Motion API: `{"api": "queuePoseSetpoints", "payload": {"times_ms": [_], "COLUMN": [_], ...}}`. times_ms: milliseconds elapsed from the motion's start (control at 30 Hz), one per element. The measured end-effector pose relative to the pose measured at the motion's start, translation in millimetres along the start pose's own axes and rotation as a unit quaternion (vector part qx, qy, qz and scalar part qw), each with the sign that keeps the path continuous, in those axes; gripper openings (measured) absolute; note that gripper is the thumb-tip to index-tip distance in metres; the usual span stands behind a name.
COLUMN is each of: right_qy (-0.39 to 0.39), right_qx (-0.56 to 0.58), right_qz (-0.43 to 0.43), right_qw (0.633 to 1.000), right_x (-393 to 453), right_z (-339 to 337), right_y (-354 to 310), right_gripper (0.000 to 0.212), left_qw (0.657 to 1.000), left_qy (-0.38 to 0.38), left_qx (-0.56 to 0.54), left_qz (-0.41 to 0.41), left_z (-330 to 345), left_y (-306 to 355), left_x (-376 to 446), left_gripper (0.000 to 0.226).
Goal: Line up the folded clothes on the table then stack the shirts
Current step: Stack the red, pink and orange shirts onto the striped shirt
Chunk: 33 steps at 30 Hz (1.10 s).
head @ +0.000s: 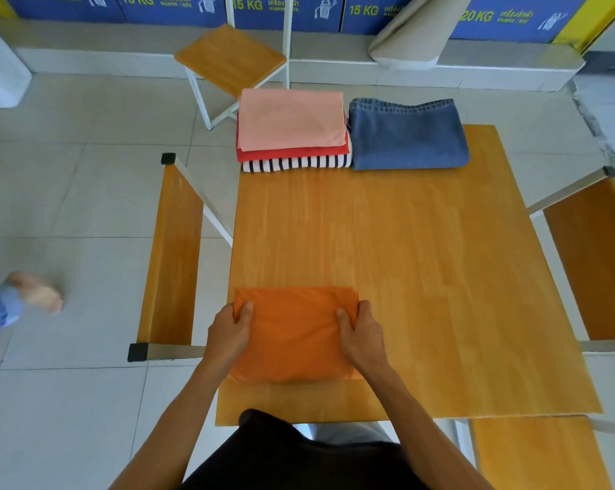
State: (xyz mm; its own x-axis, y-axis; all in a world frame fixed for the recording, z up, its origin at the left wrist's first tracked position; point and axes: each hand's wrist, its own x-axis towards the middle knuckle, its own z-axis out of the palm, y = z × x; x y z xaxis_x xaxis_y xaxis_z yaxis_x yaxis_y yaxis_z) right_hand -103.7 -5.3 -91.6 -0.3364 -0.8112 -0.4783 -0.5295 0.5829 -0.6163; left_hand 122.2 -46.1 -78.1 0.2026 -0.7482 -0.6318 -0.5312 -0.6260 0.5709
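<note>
A folded orange shirt point(293, 334) lies near the front left of the wooden table point(422, 277). My left hand point(228, 334) grips its left edge and my right hand point(364, 335) grips its right edge, thumbs on top. At the far edge stands a stack of folded shirts: a pink shirt point(291, 118) on top, a red shirt point(291, 154) under it, a striped shirt point(295, 164) at the bottom. Folded blue jeans point(408, 136) lie right beside the stack.
Wooden chairs stand around the table: one at the left point(169, 256), one at the right point(596, 256), one behind point(230, 58), another at the front right point(539, 454). Another person's foot point(37, 291) is on the tiled floor at far left.
</note>
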Motion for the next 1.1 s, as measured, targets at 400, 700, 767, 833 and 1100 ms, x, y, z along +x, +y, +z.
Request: {"api": "queuePoseSetpoints", "payload": {"times_ms": [400,700,767,833,1100], "right_qy": [0.032,0.044,0.041,0.040,0.025], "right_qx": [0.084,0.129,0.129,0.128,0.082], "right_qz": [-0.090,-0.142,-0.147,-0.143,-0.077], "right_qw": [0.992,0.980,0.980,0.981,0.993], "right_x": [114,263,292,320,368], "right_z": [-82,-131,-132,-126,-90], "right_y": [-104,-239,-257,-267,-244], "right_gripper": [0.031,0.045,0.046,0.046,0.042], "left_qw": [0.991,0.967,0.965,0.964,0.981], "left_qy": [0.044,0.155,0.173,0.185,0.166], "left_qx": [-0.007,-0.011,-0.035,-0.045,-0.029], "left_qz": [0.127,0.202,0.193,0.184,0.098], "left_z": [-37,-98,-102,-102,-75], "left_y": [153,301,319,329,304], "left_x": [78,189,213,236,293], "left_gripper": [0.051,0.051,0.049,0.048,0.041]}}
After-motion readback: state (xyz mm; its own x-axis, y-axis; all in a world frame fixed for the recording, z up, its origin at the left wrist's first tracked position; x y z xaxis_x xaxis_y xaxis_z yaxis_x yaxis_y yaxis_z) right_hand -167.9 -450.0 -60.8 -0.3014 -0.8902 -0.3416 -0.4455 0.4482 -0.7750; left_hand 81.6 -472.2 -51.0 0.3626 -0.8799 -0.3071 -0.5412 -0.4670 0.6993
